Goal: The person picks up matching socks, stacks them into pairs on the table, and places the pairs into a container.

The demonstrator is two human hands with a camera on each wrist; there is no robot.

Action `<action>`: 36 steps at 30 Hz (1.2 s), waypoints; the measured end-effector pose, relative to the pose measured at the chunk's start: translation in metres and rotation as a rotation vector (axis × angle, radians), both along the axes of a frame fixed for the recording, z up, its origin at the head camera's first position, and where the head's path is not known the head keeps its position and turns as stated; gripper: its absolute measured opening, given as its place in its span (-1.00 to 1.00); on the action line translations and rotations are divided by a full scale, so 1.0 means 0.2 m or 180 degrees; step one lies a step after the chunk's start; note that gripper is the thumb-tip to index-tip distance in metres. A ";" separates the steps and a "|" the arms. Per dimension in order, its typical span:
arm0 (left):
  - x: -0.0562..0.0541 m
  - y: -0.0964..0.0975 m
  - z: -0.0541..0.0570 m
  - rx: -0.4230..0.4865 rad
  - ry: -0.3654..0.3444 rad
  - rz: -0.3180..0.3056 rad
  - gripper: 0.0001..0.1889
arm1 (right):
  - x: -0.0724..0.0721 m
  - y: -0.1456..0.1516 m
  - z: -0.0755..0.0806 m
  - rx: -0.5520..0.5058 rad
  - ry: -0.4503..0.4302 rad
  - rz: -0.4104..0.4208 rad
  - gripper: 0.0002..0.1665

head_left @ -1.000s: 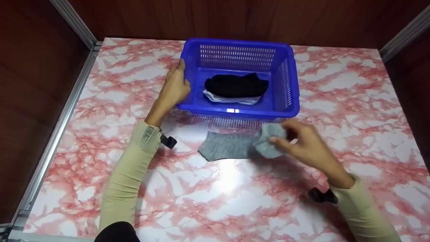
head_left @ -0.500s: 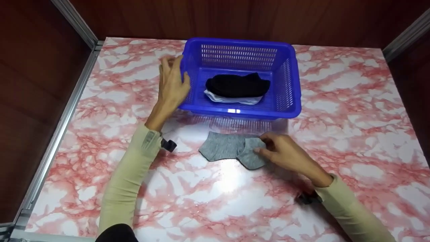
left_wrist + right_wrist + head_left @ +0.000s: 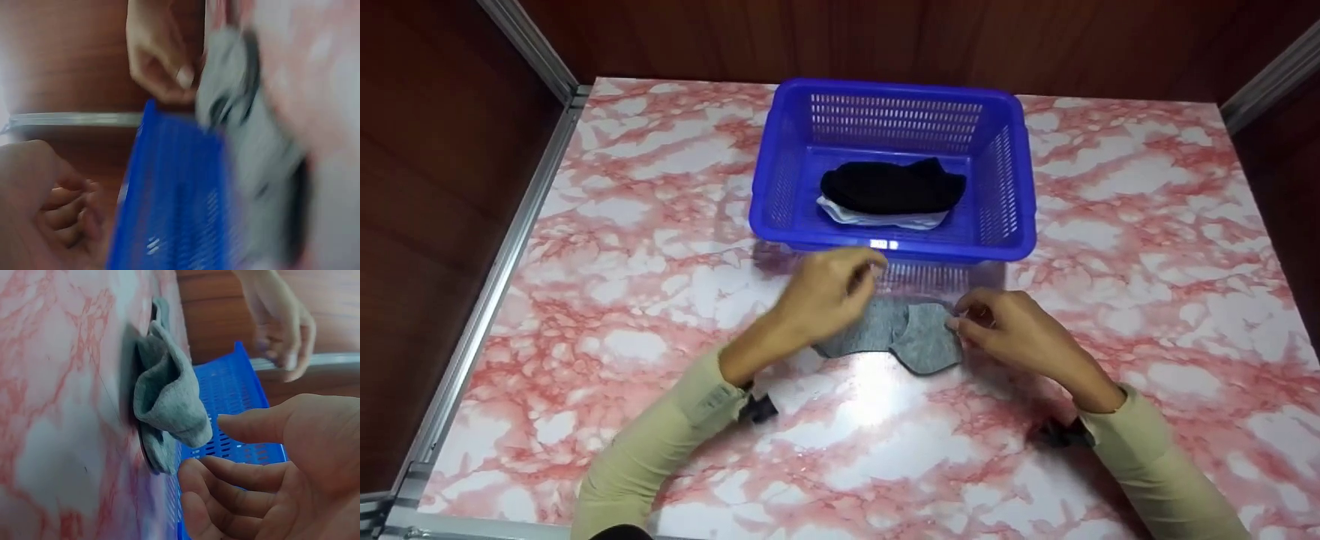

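Grey ankle socks [image 3: 926, 341] lie flat on the table in front of the basket, with the cuff end folded over at the right. In the right wrist view the folded grey fabric [image 3: 174, 402] stands up in a loose, gaping fold. My right hand [image 3: 1020, 334] is at this fold's right edge, thumb and fingertips parted right beside the cloth and gripping nothing. Over the left part of the socks hovers my left hand [image 3: 829, 296], its fingers loosely bent with nothing in them; it hides some of the grey cloth in the head view.
Just beyond the socks stands a blue plastic basket [image 3: 1012, 247] with slotted walls. Inside it, black socks [image 3: 892, 187] rest on top of white socks [image 3: 877, 219]. Dark wooden panels [image 3: 885, 37] border the red-and-white marbled table [image 3: 1132, 225] at the back and sides.
My left hand has let go of the basket's left side and come down right over the socks. My right hand has folded the grey cuff end leftward onto the socks and released it.
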State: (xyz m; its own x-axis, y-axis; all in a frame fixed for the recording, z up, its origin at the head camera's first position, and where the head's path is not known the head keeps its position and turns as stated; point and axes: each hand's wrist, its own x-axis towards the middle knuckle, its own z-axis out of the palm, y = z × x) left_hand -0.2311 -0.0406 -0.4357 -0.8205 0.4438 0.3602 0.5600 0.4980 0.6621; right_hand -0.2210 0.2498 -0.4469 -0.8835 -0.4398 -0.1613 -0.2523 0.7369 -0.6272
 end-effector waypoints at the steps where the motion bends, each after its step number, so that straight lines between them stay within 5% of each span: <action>1: 0.01 0.01 -0.03 -0.0021 -0.0332 -0.0116 -0.74 | 0.00 0.00 0.00 0.0012 -0.0017 -0.0001 -0.77; 3: 0.02 0.04 -0.10 -0.0072 -0.0889 -0.0277 -0.71 | 0.00 -0.01 -0.01 0.0002 -0.0021 0.0028 -0.79; 5: 0.03 0.07 -0.16 -0.0185 -0.1180 -0.0362 -0.69 | 0.00 -0.01 -0.03 -0.0007 0.0001 0.0064 -0.82; 12: 0.05 0.16 -0.26 -0.0552 -0.1339 -0.0309 -0.60 | 0.02 -0.06 -0.08 -0.0022 0.0072 0.0083 -0.87; 22: 0.05 0.19 -0.25 -0.0462 -0.1572 -0.0269 -0.84 | 0.04 -0.08 -0.09 -0.0478 -0.0134 0.0250 -0.80; 29: 0.04 0.14 -0.14 -0.0060 -0.1676 -0.0546 -0.83 | 0.03 -0.04 -0.05 -0.0972 -0.0408 0.0194 -0.67; 33: 0.04 0.12 -0.11 0.0144 -0.1807 -0.0629 -0.83 | 0.02 -0.03 -0.06 -0.0876 -0.0255 0.0485 -0.44; 36: 0.02 0.11 -0.13 -0.0121 -0.1733 -0.0564 -0.82 | 0.01 -0.03 -0.09 -0.0584 -0.0113 0.0678 -0.46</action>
